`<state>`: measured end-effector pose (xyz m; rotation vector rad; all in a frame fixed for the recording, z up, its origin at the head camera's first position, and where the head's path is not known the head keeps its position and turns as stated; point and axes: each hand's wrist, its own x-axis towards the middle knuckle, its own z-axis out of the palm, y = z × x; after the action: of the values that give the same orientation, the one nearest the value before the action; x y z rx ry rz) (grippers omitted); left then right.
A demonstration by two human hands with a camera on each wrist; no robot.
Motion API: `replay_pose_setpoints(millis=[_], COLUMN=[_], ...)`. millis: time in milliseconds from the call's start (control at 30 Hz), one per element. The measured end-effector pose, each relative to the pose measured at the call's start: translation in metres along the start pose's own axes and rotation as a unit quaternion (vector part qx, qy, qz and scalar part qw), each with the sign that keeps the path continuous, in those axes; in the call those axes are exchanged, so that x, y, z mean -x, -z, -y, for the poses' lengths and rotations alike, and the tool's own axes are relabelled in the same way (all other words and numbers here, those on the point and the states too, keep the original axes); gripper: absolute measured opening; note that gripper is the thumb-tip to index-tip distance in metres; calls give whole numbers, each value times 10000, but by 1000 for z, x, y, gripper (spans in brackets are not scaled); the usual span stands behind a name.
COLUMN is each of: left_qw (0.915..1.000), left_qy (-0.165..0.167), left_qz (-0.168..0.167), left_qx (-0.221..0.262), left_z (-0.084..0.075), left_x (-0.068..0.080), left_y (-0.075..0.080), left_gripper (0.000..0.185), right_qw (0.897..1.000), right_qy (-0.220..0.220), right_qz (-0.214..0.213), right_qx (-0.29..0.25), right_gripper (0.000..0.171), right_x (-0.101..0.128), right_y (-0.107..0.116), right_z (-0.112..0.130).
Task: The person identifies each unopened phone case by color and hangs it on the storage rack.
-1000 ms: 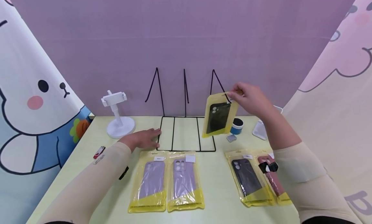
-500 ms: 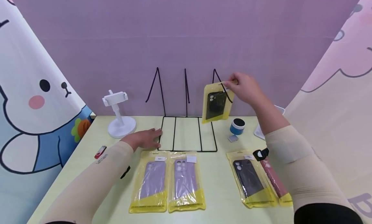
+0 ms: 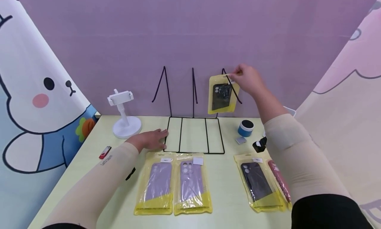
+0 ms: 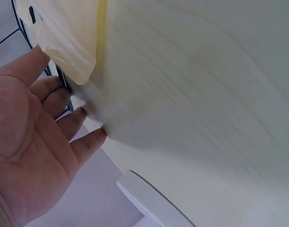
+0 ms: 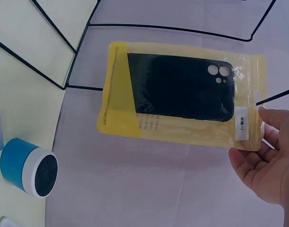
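My right hand (image 3: 248,78) pinches the top corner of a yellow-edged plastic bag with a black phone case (image 3: 221,95) in it. The bag hangs upright at the right hook of a black wire display rack (image 3: 207,136), and the hook's arm passes through its top. In the right wrist view the thumb and fingers (image 5: 246,163) grip the bag's labelled end. My left hand (image 3: 151,139) rests at the left edge of the rack's base, fingers spread and relaxed. The rack's left and middle hooks hold nothing.
Two bagged purple phone cases (image 3: 160,181) lie before the rack. At right lie a bagged black case (image 3: 257,181) and a bagged red case (image 3: 279,179), partly behind the right sleeve. A white phone stand (image 3: 127,126), blue jar (image 3: 245,128), small grey block (image 3: 240,140) and red USB stick (image 3: 105,152) are around.
My right hand has raised the bagged black phone case and moved it back along the right hook, toward the rack's upright. The left hand has stayed at the base.
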<state>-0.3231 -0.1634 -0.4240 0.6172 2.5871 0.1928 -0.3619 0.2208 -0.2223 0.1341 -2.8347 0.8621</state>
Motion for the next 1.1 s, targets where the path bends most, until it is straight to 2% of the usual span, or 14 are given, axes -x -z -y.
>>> replay_pose_setpoints(millis=[267,467,567,667,900,1100], left_qw=[10000,10000,10000,10000,10000,9999], left_qy=[-59,-62,-22,-12,-59,-111], left_qz=[6,25,55,51,23,31], left_qx=[23,20,35,52,68,57], left_z=[-3,-4,-3,-2,1,0], left_x=[0,-1,-1,-1,2,2], left_y=[2,2,1,1,0,-1], left_gripper=[75,75,76,76,75,75], right_qw=[9998,9984,9964,9964,9979,9976], right_qy=[-200,-85,-21,54,555,453], right_qz=[15,-202,-325,-326,146,527], right_qx=[58,-512,-783,-777,-316,7], right_gripper=[47,63,67,70,62,53], right_x=[-6,1,11,24,60,92], right_y=[-1,4,10,17,18,6], right_z=[-1,-9,-17,-28,-56,-86])
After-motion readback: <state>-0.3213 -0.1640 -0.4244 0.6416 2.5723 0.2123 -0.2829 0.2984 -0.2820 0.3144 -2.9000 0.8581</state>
